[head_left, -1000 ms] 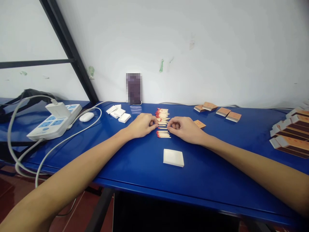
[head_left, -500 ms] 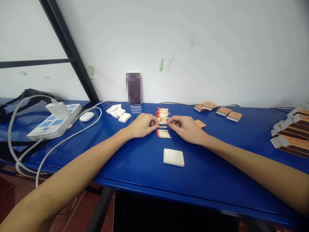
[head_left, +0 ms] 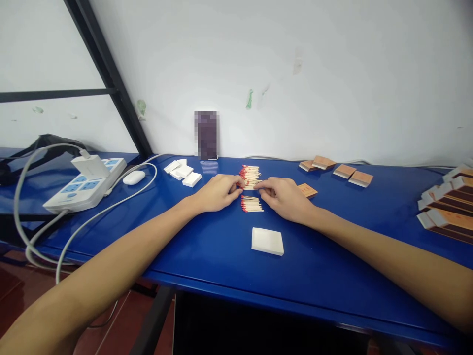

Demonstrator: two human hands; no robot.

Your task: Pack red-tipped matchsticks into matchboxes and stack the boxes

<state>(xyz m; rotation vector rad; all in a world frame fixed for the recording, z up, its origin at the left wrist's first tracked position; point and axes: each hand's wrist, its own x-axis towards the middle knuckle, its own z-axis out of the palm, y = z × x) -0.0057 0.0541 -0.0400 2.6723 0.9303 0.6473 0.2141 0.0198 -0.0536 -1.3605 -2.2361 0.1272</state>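
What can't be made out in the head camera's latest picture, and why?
In the head view:
Standing device: its face, masked by pixel blocks.
Far-right boxes: their ends, cut off by the right edge.
Orange box: its left part, behind the right hand.
Upper matches: exact count, too small and overlapping.

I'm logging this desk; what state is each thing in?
Far matches, loosely heaped
Near matches, lined up
Left hand, at far matches' heads
Right hand, thumb and forefinger apart
Near matchbox tray, flat
Left matchbox trays, bunched
Orange matchbox sleeves, scattered
Far-right matchboxes, stacked
Power strip, charger plugged in
White case, seemingly shut
Phone, upright
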